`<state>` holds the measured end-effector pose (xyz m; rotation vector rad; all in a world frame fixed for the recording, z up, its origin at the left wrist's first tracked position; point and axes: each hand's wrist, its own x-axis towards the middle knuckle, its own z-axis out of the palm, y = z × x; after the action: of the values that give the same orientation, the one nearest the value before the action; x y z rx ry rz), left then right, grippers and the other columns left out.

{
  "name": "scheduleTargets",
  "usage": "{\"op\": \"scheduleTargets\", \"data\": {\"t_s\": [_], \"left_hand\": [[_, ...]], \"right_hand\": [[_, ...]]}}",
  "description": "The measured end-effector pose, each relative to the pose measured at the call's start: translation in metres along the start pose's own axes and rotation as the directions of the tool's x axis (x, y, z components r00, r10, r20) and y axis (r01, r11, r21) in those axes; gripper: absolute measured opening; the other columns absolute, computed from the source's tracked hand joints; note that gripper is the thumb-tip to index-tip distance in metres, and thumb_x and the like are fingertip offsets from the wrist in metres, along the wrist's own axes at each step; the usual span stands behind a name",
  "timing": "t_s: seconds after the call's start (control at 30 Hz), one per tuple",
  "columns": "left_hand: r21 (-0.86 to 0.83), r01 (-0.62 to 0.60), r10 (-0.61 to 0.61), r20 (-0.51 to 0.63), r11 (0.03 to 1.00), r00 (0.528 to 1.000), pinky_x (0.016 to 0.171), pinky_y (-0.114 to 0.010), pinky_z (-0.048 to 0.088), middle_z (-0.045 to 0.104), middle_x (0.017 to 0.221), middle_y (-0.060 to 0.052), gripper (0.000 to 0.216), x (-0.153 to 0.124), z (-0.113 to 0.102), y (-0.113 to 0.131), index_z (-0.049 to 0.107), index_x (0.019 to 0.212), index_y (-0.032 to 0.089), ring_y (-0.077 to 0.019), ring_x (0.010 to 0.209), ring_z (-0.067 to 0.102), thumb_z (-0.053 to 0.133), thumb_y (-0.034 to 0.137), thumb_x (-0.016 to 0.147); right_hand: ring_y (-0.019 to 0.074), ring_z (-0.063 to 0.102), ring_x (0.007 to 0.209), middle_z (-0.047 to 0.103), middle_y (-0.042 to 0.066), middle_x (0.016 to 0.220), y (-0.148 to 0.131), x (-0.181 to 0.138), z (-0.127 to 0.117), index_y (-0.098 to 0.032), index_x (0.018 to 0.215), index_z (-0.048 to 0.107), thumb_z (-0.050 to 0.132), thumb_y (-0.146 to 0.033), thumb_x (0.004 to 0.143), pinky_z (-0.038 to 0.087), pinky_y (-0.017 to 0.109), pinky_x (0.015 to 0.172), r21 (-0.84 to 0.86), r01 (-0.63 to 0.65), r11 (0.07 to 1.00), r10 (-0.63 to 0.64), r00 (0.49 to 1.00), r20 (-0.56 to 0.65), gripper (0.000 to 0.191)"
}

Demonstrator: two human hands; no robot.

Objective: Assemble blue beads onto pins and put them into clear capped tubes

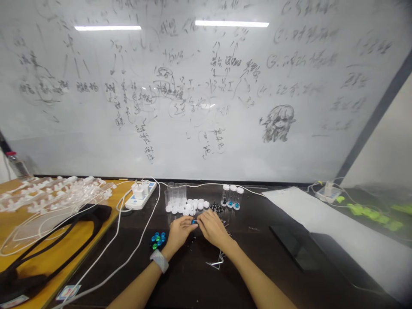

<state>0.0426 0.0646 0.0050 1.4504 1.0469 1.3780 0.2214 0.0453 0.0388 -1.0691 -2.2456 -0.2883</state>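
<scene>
Over the dark tabletop, my left hand (180, 231) pinches a small blue metallic part (193, 222) between thumb and fingertips. My right hand (210, 227) meets it from the other side, fingers closed together; a thin light piece seems to show at its fingertips, too small to name. Beside my left wrist lies a cluster of blue and green metallic parts (157, 240). Several silver L-shaped hex keys (217, 262) rest below my right hand. White round caps (196, 204) and a pile of small black pieces (216, 207) sit just beyond my hands.
Empty-looking clear tubes (176, 195) stand behind the caps. Capped tubes (231, 197) with blue parts are to the right. A power strip (141, 195) and white cables lie left. A black flat device (291, 246) and white sheet (337, 231) lie right. A whiteboard (206, 150) rises behind.
</scene>
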Motion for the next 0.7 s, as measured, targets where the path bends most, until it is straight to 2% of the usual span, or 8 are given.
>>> {"op": "scheduleTargets", "data": {"t_s": [0.1, 0.33, 0.57, 0.7], "left_hand": [[0.005, -0.004, 0.004, -0.002, 1.000, 1.000, 0.073, -0.034, 0.059, 0.077, 0.078, -0.010, 0.031, -0.0004, -0.0005, 0.0014, 0.075, 0.087, 0.015, -0.0248, 0.075, 0.073, 0.086, 0.027, 0.061], [-0.022, 0.016, -0.016, -0.004, 1.000, 1.000, 0.072, -0.033, 0.059, 0.077, 0.077, -0.010, 0.032, -0.0005, -0.0003, 0.0035, 0.076, 0.086, 0.015, -0.0239, 0.073, 0.073, 0.087, 0.027, 0.058], [0.013, 0.005, -0.006, 0.023, 1.000, 1.000, 0.074, -0.034, 0.059, 0.077, 0.080, -0.010, 0.031, -0.0009, 0.0003, 0.0011, 0.075, 0.087, 0.015, -0.0243, 0.074, 0.073, 0.086, 0.027, 0.061], [0.016, -0.003, 0.002, 0.023, 1.000, 1.000, 0.074, -0.033, 0.059, 0.078, 0.083, -0.011, 0.031, -0.0010, -0.0007, 0.0003, 0.075, 0.089, 0.015, -0.0248, 0.076, 0.074, 0.085, 0.027, 0.062]], "right_hand": [[0.0238, 0.052, 0.089, 0.060, 0.007, 0.088, -0.0023, 0.0006, -0.0015, -0.019, 0.094, 0.058, 0.044, -0.019, 0.099, 0.040, 0.036, 0.079, -0.009, 0.009, 1.000, -0.009, 1.000, 0.010, 0.015], [0.0223, 0.053, 0.089, 0.060, 0.007, 0.089, 0.0019, 0.0003, -0.0027, -0.021, 0.099, 0.061, 0.047, -0.015, 0.098, 0.045, 0.035, 0.079, 0.144, 0.016, 0.989, -0.015, 1.000, -0.010, 0.015], [0.0237, 0.052, 0.089, 0.061, 0.007, 0.087, -0.0005, 0.0000, 0.0014, -0.019, 0.090, 0.059, 0.045, -0.021, 0.100, 0.040, 0.038, 0.079, 0.008, -0.010, 1.000, 0.010, 1.000, -0.003, 0.017], [0.0234, 0.052, 0.089, 0.060, 0.007, 0.087, -0.0023, -0.0004, 0.0012, -0.019, 0.092, 0.059, 0.046, -0.018, 0.098, 0.041, 0.036, 0.078, 0.023, 0.004, 1.000, -0.004, 1.000, -0.001, 0.014]]}}
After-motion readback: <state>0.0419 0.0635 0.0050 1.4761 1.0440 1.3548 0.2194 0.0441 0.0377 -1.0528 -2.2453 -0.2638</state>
